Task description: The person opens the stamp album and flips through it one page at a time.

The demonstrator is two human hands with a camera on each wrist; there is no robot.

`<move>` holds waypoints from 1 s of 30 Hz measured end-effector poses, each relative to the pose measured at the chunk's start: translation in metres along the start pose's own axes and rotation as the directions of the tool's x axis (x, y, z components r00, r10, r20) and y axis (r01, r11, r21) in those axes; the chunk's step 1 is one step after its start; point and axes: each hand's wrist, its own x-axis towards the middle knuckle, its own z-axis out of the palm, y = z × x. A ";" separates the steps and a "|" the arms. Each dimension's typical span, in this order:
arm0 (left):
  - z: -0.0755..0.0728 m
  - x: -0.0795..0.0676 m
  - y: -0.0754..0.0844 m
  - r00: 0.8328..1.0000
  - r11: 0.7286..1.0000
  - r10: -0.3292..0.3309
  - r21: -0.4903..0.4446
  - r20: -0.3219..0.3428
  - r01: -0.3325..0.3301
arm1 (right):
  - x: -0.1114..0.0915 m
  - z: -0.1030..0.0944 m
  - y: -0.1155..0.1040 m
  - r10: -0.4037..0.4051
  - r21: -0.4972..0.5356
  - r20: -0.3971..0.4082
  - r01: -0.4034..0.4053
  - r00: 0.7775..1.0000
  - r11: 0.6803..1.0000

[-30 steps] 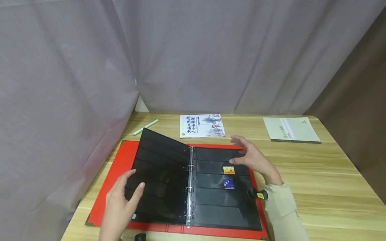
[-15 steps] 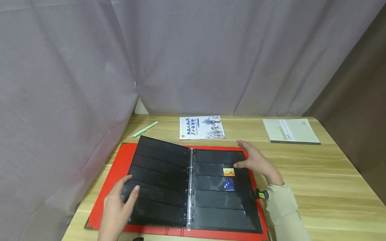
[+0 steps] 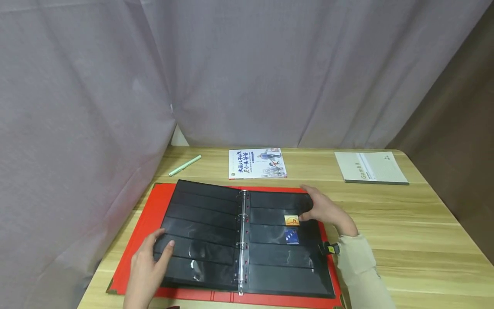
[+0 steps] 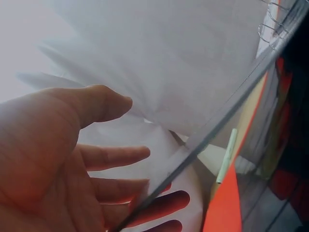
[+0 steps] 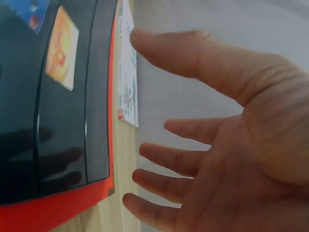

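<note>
A red ring binder point(image 3: 133, 244) lies spread on the table, with black pocket pages on both sides of its metal rings point(image 3: 242, 245). On the right page point(image 3: 281, 277) are an orange-yellow stamp point(image 3: 291, 220) and, nearer me, a blue stamp point(image 3: 291, 236). My left hand point(image 3: 148, 262) is at the outer edge of the left page point(image 3: 202, 221); in the left wrist view its spread fingers pass behind the page edge, thumb apart. Over the right page's far outer corner hovers my right hand point(image 3: 326, 211), fingers extended and holding nothing in the right wrist view.
Behind the binder lie a pale green pen point(image 3: 185, 165), a white illustrated book point(image 3: 257, 163) and a pale notebook point(image 3: 370, 167) marked Gambit. Grey curtains point(image 3: 239, 77) hang along the back and left of the wooden table point(image 3: 409, 240).
The left page has swung down leftward from a raised tilt to lie flatter, my left hand lowering along with it. My right hand has shifted slightly toward me.
</note>
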 end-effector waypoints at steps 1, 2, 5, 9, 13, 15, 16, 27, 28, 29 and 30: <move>0.001 0.001 -0.001 1.000 1.000 -0.006 0.002 0.007 0.006 | 0.000 0.001 0.001 -0.002 -0.005 0.007 0.002 1.000 1.000; 0.001 0.001 -0.003 1.000 1.000 -0.017 0.006 0.019 0.017 | 0.001 0.001 0.002 -0.009 -0.008 0.013 0.009 1.000 1.000; 0.004 0.003 -0.007 0.998 0.999 -0.036 0.017 0.047 0.035 | 0.002 0.004 0.006 -0.019 -0.021 0.026 0.019 0.999 1.000; 0.009 0.002 -0.015 0.999 1.000 -0.021 0.014 0.044 0.020 | 0.003 0.007 0.011 0.003 -0.050 0.029 -0.001 1.000 0.999; 0.013 0.002 -0.020 0.998 1.000 -0.013 0.007 0.061 0.012 | 0.003 0.007 0.014 0.034 -0.084 0.030 -0.031 0.999 0.996; 0.015 0.003 -0.022 0.997 1.000 -0.020 0.005 0.080 0.020 | 0.002 0.007 0.014 0.045 -0.099 0.030 -0.042 0.999 0.994; 0.016 0.003 -0.022 0.995 1.000 -0.031 0.006 0.090 0.030 | 0.002 0.007 0.014 0.049 -0.103 0.031 -0.046 0.998 0.994; 0.021 0.005 -0.028 0.984 0.996 -0.090 0.022 0.153 0.088 | 0.002 0.010 0.016 0.077 -0.134 0.026 -0.073 0.997 0.988; 0.022 0.005 -0.029 0.985 0.996 -0.088 0.029 0.148 0.084 | 0.002 0.011 0.017 0.075 -0.141 0.025 -0.071 0.997 0.987; 0.022 0.005 -0.031 0.987 0.996 -0.081 0.034 0.141 0.077 | 0.002 0.011 0.017 0.075 -0.148 0.024 -0.071 0.997 0.986; 0.023 0.004 -0.032 0.988 0.997 -0.073 0.037 0.134 0.069 | 0.002 0.012 0.017 0.080 -0.150 0.023 -0.076 0.997 0.986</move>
